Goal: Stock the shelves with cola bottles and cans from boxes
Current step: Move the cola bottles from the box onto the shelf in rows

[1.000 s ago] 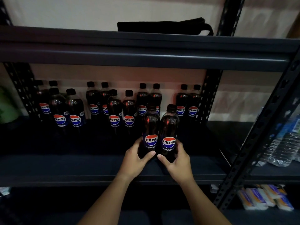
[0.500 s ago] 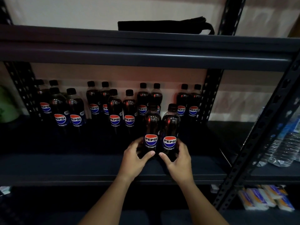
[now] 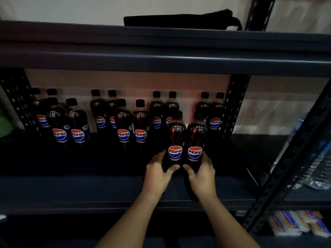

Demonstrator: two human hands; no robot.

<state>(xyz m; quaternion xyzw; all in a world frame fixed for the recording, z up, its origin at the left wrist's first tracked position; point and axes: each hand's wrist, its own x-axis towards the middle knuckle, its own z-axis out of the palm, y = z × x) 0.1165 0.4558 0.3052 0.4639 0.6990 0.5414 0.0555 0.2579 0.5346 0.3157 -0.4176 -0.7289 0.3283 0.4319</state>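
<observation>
Two glossy dark plastic cola bottles stood upright, touching, on the matte metal shelf. The left hand gripped one, the right hand the other. Rounded, black-capped stocked bottles lined up toward eleven o'clock.
</observation>
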